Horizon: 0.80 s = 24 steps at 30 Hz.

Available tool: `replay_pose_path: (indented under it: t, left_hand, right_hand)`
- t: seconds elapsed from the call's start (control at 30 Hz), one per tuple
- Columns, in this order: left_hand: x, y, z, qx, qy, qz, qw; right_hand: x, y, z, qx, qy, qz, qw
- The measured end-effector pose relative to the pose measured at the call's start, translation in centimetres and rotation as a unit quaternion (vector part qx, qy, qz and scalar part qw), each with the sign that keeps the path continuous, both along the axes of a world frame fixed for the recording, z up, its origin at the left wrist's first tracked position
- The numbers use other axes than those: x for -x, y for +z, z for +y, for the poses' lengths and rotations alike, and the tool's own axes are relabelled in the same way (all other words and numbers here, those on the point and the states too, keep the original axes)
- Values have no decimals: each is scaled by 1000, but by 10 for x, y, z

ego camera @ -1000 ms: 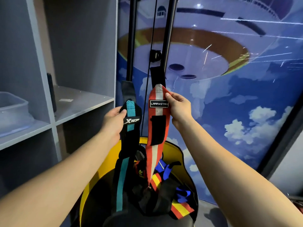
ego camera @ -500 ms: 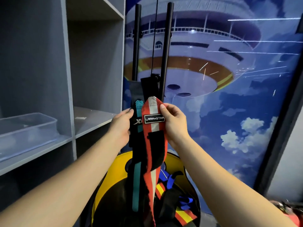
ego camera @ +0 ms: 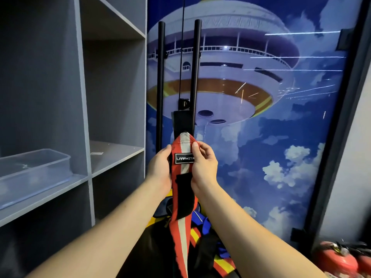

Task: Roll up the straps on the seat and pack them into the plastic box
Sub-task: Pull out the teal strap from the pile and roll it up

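Note:
A red, white and black strap (ego camera: 183,189) with a "LARA STAR" label hangs upright in front of me. My left hand (ego camera: 160,169) grips its left edge near the top. My right hand (ego camera: 203,167) pinches its right edge, thumb on the front beside the label. The strap's tail runs down over the yellow and black seat (ego camera: 158,219), where more straps (ego camera: 202,227) in blue, yellow and red lie piled. A clear plastic box (ego camera: 34,169) stands on the grey shelf at the left. The teal and black strap is hidden.
A grey shelving unit (ego camera: 84,117) fills the left side. Two black vertical bars (ego camera: 160,87) and a thin cord rise behind the strap, before a blue wall mural. Red fire extinguishers (ego camera: 339,259) lie at the bottom right.
My left hand has left the teal and black strap and now grips the red strap with the right hand. The view has tilted up and the box shows more fully.

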State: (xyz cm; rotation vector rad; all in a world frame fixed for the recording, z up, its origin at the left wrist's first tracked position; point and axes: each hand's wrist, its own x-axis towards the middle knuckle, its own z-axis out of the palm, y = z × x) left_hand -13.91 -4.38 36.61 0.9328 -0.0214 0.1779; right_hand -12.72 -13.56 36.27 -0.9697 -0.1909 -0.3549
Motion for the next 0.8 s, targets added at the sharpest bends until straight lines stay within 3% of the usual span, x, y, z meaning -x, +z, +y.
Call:
replay_pose_path:
  t: [0.13, 0.33, 0.57, 0.8]
  left_hand:
    - [6, -1, -4, -34, 20, -38, 999]
    - [3, -5, -1, -91, 97, -70, 989]
    - [2, -5, 3, -111, 81, -76, 987]
    - [4, 0, 2, -125, 61, -75, 987]
  right_hand:
    - [3, 2, 2, 7, -30, -3, 1000]
    - [4, 3, -8, 115, -81, -30, 990]
    - [3, 9, -19, 203, -105, -72, 971]
    - [-2, 9, -24, 199, -126, -51, 971]
